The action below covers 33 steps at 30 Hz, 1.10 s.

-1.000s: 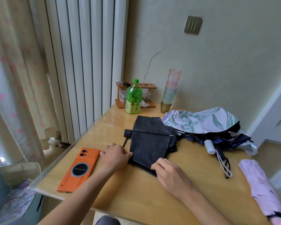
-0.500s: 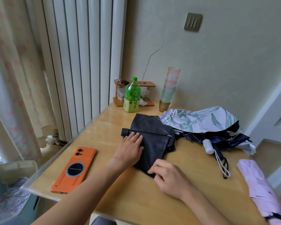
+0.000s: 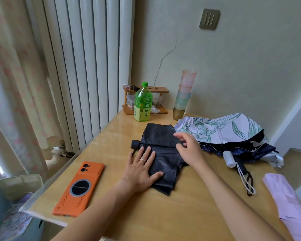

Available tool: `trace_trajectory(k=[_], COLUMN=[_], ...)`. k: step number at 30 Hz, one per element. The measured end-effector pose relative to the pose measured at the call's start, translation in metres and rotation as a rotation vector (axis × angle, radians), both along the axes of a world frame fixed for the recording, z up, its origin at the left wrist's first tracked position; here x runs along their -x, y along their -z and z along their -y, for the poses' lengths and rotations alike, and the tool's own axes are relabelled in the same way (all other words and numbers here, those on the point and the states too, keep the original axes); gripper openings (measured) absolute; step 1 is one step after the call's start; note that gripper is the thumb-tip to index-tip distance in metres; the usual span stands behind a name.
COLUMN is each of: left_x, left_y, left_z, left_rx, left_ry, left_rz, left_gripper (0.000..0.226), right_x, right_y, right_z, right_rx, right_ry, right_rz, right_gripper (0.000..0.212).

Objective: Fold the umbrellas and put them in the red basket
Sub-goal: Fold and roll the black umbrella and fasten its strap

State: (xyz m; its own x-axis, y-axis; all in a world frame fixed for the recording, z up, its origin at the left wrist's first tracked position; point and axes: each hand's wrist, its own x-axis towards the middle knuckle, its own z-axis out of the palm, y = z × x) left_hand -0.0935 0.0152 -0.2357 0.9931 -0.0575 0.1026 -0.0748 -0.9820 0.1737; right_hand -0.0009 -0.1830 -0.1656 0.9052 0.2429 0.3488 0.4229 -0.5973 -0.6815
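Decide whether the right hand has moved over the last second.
Yes. The right hand left the near corner of the black umbrella and is now farther up the table, by the floral umbrella.

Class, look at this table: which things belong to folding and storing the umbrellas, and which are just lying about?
Part of the job: black umbrella, with the left hand flat on it and the right hand over it; floral umbrella; lilac umbrella.
Just lying about: orange phone; green tea bottle; stack of cups; wooden rack.
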Motion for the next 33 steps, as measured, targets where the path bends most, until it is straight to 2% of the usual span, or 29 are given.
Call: trace_trajectory(k=[2, 5, 7, 11, 13, 15, 19, 23, 25, 29, 31, 33], left_x=[0.0, -0.001, -0.001, 0.0, -0.001, -0.001, 0.001, 0.002, 0.003, 0.006, 0.008, 0.008], left_y=[0.001, 0.003, 0.003, 0.004, 0.004, 0.004, 0.002, 0.0, -0.002, -0.003, -0.003, -0.004], left_z=[0.0, 0.0, 0.0, -0.002, -0.002, -0.002, -0.003, -0.003, -0.003, -0.001, -0.001, -0.001], left_rx=[-0.008, -0.013, -0.011, -0.006, -0.002, 0.005, 0.024, 0.037, 0.031, 0.025, 0.007, -0.004], left_ry=[-0.004, -0.008, -0.004, -0.003, -0.001, 0.005, 0.019, 0.023, 0.02, 0.005, 0.007, 0.016], left_rz=[0.005, -0.001, -0.009, -0.016, -0.015, -0.014, -0.01, -0.004, 0.001, 0.051, 0.067, 0.064], left_gripper=[0.104, 0.103, 0.101, 0.096, 0.098, 0.098, 0.101, 0.108, 0.107, 0.107, 0.107, 0.105], right_x=[-0.015, -0.031, -0.038, -0.042, -0.041, -0.034, -0.008, 0.015, 0.026, 0.04, 0.042, 0.041], right_y=[-0.008, -0.012, -0.012, -0.016, -0.016, -0.016, -0.017, -0.01, -0.006, -0.012, -0.015, -0.013], right_z=[-0.007, -0.018, -0.024, -0.03, -0.03, -0.029, -0.023, -0.016, -0.014, -0.014, -0.013, -0.01], right_rx=[0.045, 0.107, 0.099, -0.2, -0.286, -0.286, -0.244, -0.36, -0.469, -0.646, -0.652, -0.588], right_ry=[0.086, 0.128, 0.15, 0.244, 0.262, 0.222, 0.065, 0.005, -0.01, 0.017, 0.023, 0.01], right_rz=[-0.062, -0.336, -0.452, -0.397, -0.342, -0.288, -0.1, -0.009, -0.068, -0.367, -0.437, -0.426], right_gripper=[0.045, 0.057, 0.065, 0.058, 0.061, 0.061, 0.025, 0.031, 0.04, 0.06, 0.059, 0.058])
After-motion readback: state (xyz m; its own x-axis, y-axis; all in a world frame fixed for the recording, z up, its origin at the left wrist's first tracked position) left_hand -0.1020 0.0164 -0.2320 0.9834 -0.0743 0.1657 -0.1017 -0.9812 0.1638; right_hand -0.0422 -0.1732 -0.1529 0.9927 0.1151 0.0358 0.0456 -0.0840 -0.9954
